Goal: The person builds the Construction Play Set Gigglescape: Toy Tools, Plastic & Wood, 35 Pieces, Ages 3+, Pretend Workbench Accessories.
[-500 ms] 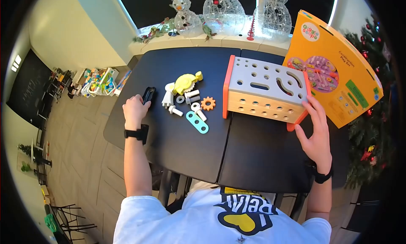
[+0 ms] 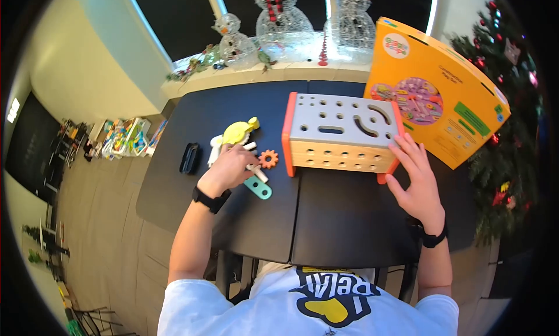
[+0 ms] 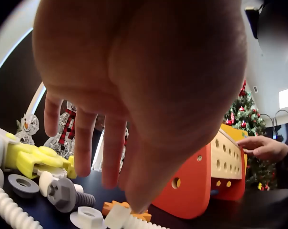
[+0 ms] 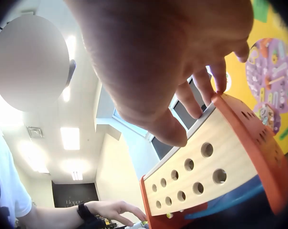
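Observation:
Over the pile of toy parts hangs my left hand [image 2: 230,168], fingers pointing down and mostly straight. In the left wrist view its thumb tip overlaps a white bolt [image 3: 117,217] and the orange gear [image 3: 129,211]. Around them lie a grey bolt [image 3: 63,195], a grey washer [image 3: 23,186], a white nut [image 3: 88,218] and a yellow toy piece [image 3: 36,160]. A teal strip with holes [image 2: 258,188] lies just below the hand. My right hand [image 2: 418,187] rests its extended fingers on the right end of a wooden toy workbench [image 2: 340,144] with grey top and orange ends.
A black case [image 2: 189,158] lies left of the parts on the black table [image 2: 349,219]. Behind the workbench leans a tall orange-yellow box [image 2: 448,97]. Wire snowmen [image 2: 283,16] stand on the windowsill, and a decorated tree [image 2: 495,155] is at the right.
My left hand has let go of the black case and moved right, over the toy parts. The right hand stays at the workbench's end. The head view has shifted slightly.

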Available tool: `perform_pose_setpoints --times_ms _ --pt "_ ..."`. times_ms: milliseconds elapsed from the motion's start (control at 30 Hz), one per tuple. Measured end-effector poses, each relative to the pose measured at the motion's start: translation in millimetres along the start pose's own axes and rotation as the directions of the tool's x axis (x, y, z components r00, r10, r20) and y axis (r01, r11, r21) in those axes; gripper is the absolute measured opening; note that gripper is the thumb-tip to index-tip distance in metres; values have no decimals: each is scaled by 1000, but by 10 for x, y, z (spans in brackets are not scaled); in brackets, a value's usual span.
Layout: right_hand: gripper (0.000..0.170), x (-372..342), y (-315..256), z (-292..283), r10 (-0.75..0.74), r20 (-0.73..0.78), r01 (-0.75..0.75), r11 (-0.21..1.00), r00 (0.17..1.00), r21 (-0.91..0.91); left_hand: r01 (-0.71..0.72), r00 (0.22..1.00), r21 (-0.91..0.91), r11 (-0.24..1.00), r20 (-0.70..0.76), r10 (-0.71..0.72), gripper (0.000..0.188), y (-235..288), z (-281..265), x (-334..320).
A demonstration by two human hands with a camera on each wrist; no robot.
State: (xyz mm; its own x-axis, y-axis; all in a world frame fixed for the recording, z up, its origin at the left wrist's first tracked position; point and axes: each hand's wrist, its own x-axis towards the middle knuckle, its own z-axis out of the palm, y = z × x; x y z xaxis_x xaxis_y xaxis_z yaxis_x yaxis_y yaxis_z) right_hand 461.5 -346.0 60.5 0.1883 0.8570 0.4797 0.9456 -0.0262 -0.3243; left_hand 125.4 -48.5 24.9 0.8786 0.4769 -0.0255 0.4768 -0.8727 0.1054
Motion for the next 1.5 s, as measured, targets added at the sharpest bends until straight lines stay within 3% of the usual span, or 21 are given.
perform_pose_setpoints --times_ms 167,267,367,533,667,767,867,967,1400,1500 --pt "60 -37 27 36 -2 -21 3 999 1000 44 -146 973 -94 985 -193 126 27 -12 45 25" --pt "56 -46 18 21 -2 -27 3 999 1000 48 -95 983 -255 962 -178 50 29 157 -146 11" --pt "53 -42 2 49 -4 -50 7 998 999 58 -149 960 -349 925 -275 51 31 359 -331 58" --pt "51 -61 -93 64 -29 -72 33 998 997 45 -356 894 -387 851 -405 189 32 913 -794 188" --pt "51 -73 -171 65 -69 -82 71 997 994 27 -544 763 -284 790 -560 324 32 1304 -997 504" --pt "50 -74 -196 60 -29 -132 41 996 991 85 -565 733 -252 786 -590 338 32 1519 -964 790" --pt "50 -44 -168 75 -31 -194 41 998 980 46 -618 720 -287 732 -581 380 29 1693 -986 1053" --pt "49 -4 -129 94 -55 -207 50 998 977 -28 -586 766 -264 766 -491 416 27 1828 -1070 1191" --pt "46 65 -79 109 -37 -242 20 997 970 -72 -622 755 -48 782 -302 582 19 2016 -1122 1569" --pt "44 108 -16 126 -37 -236 23 998 971 -63 -634 765 -144 760 -264 588 18 2082 -1185 1570"
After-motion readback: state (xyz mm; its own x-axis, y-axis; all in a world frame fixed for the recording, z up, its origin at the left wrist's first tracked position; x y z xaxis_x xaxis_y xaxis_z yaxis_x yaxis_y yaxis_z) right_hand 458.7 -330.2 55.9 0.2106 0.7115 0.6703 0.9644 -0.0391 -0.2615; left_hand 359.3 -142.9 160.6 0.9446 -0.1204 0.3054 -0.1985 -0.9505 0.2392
